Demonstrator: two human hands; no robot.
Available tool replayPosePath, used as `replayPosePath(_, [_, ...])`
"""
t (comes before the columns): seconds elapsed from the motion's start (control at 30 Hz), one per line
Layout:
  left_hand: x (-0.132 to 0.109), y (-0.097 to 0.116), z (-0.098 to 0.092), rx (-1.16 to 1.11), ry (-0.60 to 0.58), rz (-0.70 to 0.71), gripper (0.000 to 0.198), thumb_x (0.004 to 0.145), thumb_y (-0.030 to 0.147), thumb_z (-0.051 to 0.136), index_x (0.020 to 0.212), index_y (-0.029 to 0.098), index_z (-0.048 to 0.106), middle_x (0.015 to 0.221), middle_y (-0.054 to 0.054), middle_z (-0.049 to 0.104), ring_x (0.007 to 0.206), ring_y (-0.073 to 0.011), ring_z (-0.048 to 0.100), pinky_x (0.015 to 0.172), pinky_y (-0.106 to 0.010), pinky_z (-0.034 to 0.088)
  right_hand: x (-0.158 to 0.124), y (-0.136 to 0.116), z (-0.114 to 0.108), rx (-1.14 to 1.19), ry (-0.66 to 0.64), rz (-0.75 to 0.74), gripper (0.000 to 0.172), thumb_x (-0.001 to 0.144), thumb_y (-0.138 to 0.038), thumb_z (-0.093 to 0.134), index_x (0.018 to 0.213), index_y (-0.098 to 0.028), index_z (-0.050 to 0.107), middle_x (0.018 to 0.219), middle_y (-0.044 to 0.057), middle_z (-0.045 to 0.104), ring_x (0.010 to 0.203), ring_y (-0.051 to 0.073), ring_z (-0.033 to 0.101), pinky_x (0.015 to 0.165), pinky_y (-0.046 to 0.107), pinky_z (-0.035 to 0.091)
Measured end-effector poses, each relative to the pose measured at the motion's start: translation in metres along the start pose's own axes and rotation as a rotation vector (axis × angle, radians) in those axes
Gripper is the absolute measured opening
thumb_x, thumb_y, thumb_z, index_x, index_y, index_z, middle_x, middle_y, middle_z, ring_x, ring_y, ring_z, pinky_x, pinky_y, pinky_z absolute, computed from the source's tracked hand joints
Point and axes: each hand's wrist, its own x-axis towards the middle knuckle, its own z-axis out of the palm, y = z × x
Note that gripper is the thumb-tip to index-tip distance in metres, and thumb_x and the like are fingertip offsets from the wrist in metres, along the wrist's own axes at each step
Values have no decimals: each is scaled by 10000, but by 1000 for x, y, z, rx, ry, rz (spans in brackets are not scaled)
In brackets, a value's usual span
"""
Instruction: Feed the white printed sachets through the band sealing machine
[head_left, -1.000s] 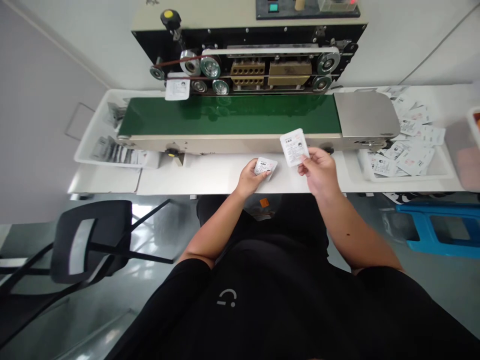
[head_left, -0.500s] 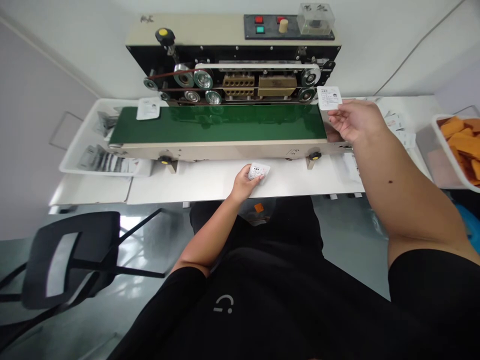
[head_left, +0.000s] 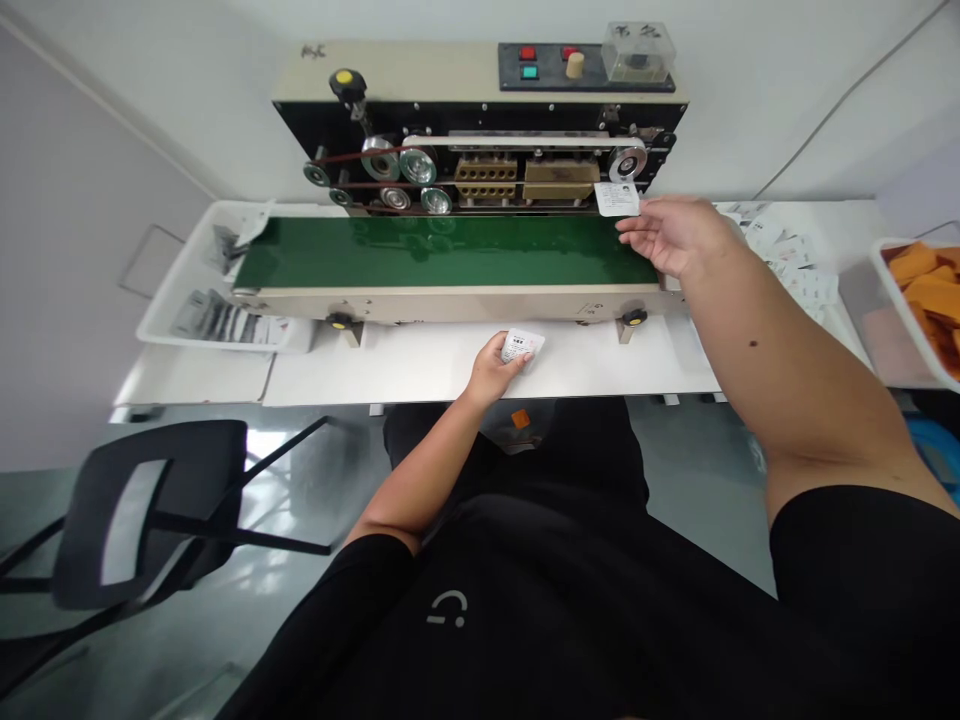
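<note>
Here, the right hand pinches a white packet beside the right-end roller of the machine, where a slanted grip could crease it, while the left hand, well apart, clasps a second packet over the table.

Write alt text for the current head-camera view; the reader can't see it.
A person's right hand holds a small printed white packet near the rollers at a machine's right end, by a green belt's far edge. The left hand holds at least one more near the white table's front edge; a white bin stands at left.
</note>
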Motion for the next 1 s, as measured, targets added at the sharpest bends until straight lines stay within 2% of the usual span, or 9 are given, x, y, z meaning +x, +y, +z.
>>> replayPosePath(0.17, [-1, -1, 0, -53, -7, -3, 491, 871, 572, 795, 1162, 196, 673, 1108, -91, 756, 962, -201, 703, 828, -305, 552, -44, 16, -8, 21, -74, 20, 284, 991, -418, 701, 1118, -176, 625, 858, 30, 673, 674, 91, 690, 538, 169, 510])
replayPosePath(0.3, [0, -2, 0, -132, 0, 25, 508, 919, 623, 722, 1207, 211, 647, 1126, -83, 744, 1008, -215, 703, 882, -331, 564, -87, 62, -2, 25, -152, 40, 321, 943, -478, 721, 1093, -205, 648, 818, 21, 655, 594, 111, 638, 489, 234, 477])
replayPosePath(0.43, [2, -5, 0, -142, 26, 47, 502, 945, 635, 674, 1239, 234, 612, 1157, -68, 725, 1071, -225, 692, 944, -357, 565, -137, 115, 19, -59, -397, 215, 436, 881, -562, 766, 1159, -238, 680, 948, 48, 714, 700, 171, 681, 560, 327, 551])
replayPosePath(0.57, [3, -7, 1, -97, 20, 68, 527, 945, 652, 674, 1269, 249, 572, 1199, -70, 698, 1093, -212, 680, 949, -335, 555, -159, 142, 37, -89, -485, 288, 374, 870, -609, 781, 1035, -279, 719, 908, 20, 743, 744, 217, 704, 681, 429, 622])
replayPosePath(0.67, [4, -7, 3, -78, -21, 97, 549, 924, 641, 719, 1268, 243, 559, 1193, -80, 689, 1080, -208, 673, 942, -333, 548, -158, 145, 39, -96, -479, 285, 418, 899, -690, 724, 909, -273, 706, 851, 16, 744, 726, 212, 703, 685, 431, 627])
replayPosePath(0.73, [4, -5, 5, -79, -54, 108, 570, 901, 641, 750, 1256, 237, 557, 1197, -91, 687, 1088, -215, 673, 949, -343, 548, -154, 141, 35, -111, -458, 252, 459, 903, -723, 709, 873, -266, 698, 813, 21, 735, 707, 209, 700, 667, 424, 627])
replayPosePath(0.8, [3, -2, 6, -88, -81, 107, 592, 882, 651, 767, 1243, 234, 553, 1203, -100, 683, 1073, -215, 674, 933, -347, 554, -148, 132, 26, -127, -430, 194, 452, 898, -702, 739, 875, -251, 713, 788, 32, 733, 718, 217, 711, 711, 434, 635])
replayPosePath(0.9, [2, 1, 5, -101, -122, 107, 600, 880, 654, 765, 1246, 235, 542, 1139, -90, 675, 943, -181, 663, 848, -327, 561, -133, 108, 6, -118, -366, 124, 406, 902, -617, 784, 905, -213, 751, 785, 59, 736, 726, 210, 711, 730, 404, 621])
replayPosePath(1.0, [0, 2, 4, -107, -133, 116, 589, 901, 643, 745, 1272, 239, 531, 1080, -73, 662, 860, -155, 638, 794, -305, 557, -105, 72, -16, -4, -206, 83, 291, 908, -470, 813, 941, -187, 755, 785, 63, 725, 654, 157, 663, 593, 306, 551])
